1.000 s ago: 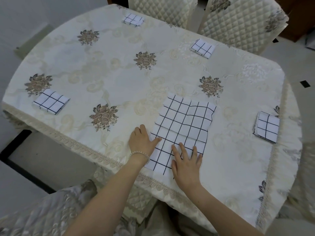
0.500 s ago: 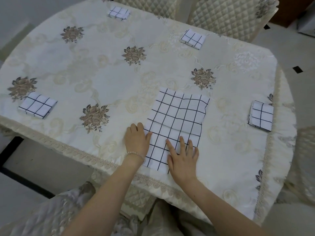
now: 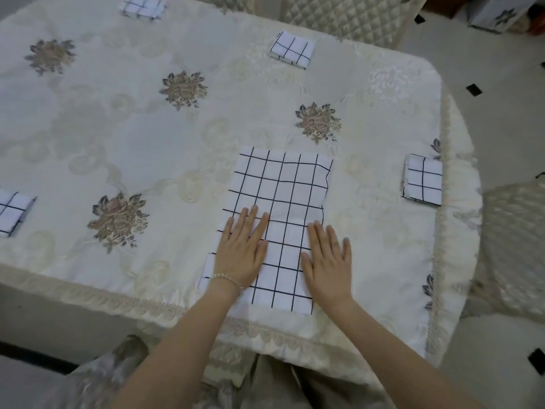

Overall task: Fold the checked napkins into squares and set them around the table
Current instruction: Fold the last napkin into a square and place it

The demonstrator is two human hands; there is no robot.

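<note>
1. Step in hand, as I judge it: smoothing a half-folded checked napkin (image 3: 280, 225) before its next fold. It lies as a long rectangle near the table's near edge, one short end close to the lace trim, the other pointing toward the table's middle.
2. Left hand (image 3: 241, 249) lies flat on the napkin's near-left part, fingers straight and together, gripping nothing. A bead bracelet (image 3: 225, 277) sits at that wrist.
3. Right hand (image 3: 327, 261) lies flat along the napkin's right edge, fingers straight and slightly spread, likewise holding nothing.
4. Four folded squares are already set out on the tablecloth (image 3: 147, 143): far-left square (image 3: 143, 5), far-middle square (image 3: 292, 50), right-edge square (image 3: 423, 180), left-edge square (image 3: 13, 212).
5. Next move, by my reading: lift one short end, bring it over to meet the other, align the edges and press the crease; a further fold may be needed to match the set squares.
6. Hard to tell: how many layers the napkin holds. A small corner pokes out beside the left wrist; whether it is an underlayer is unclear.
7. Cut off: the far-left and left-edge squares run out of view. Quilted chair backs (image 3: 339, 16) show only partly. The right hand is slightly blurred.
</note>
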